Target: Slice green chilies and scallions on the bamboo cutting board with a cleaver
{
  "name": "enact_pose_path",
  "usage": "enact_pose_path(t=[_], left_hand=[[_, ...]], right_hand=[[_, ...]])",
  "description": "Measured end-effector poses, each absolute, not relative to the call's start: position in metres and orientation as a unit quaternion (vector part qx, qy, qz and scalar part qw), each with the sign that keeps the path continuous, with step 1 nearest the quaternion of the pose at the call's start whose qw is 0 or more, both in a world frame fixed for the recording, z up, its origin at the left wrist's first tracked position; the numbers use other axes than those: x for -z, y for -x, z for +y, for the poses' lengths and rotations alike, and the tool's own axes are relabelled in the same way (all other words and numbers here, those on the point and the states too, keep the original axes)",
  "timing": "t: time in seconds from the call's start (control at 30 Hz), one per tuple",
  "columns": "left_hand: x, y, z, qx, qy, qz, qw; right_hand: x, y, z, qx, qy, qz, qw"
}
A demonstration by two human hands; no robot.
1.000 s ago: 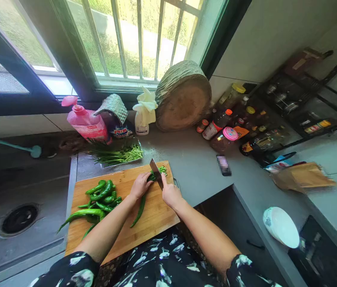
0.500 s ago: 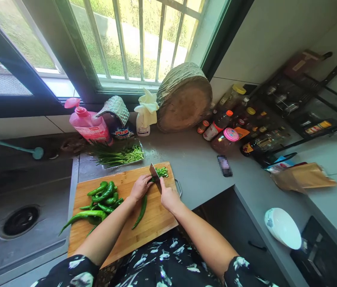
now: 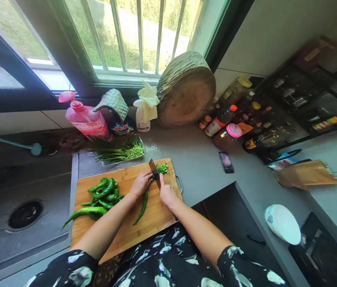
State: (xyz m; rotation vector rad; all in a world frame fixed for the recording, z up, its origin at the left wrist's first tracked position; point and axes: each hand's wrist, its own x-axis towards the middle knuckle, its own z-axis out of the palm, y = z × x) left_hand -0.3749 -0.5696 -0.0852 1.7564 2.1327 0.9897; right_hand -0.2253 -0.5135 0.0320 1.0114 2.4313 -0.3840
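A wooden cutting board lies on the grey counter in front of me. My left hand presses down on a long green pepper on the board. My right hand grips the handle of a cleaver, whose blade stands on the pepper's far end, just beside my left fingers. Chopped green pieces lie past the blade at the board's far right corner. A pile of whole green peppers rests on the board's left part.
A sink is at the left. Behind the board sits a tray of green stems, a pink bottle, a spray bottle and a round wooden block. Sauce bottles, a phone and a white bowl are at the right.
The cleaver has chopped on along the pepper toward my left hand, and the pile of cut pieces has grown. The camera shifted slightly.
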Motion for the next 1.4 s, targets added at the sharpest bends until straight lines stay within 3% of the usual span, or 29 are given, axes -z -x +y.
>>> enact_pose_path(t=[0.53, 0.87, 1.17, 1.4], left_hand=[[0.066, 0.379, -0.577, -0.392, -0.549, 0.720, 0.164], [0.076, 0.380, -0.578, -0.384, -0.551, 0.722, 0.167], [0.070, 0.376, -0.581, -0.362, -0.538, 0.732, 0.212], [0.069, 0.381, -0.583, -0.378, -0.540, 0.729, 0.184]], right_hand=[[-0.077, 0.224, -0.512, 0.116, -0.342, 0.907, 0.218], [-0.060, 0.233, -0.525, 0.115, -0.349, 0.896, 0.248], [-0.036, 0.240, -0.531, 0.121, -0.357, 0.897, 0.232], [-0.037, 0.229, -0.511, 0.163, -0.365, 0.889, 0.222]])
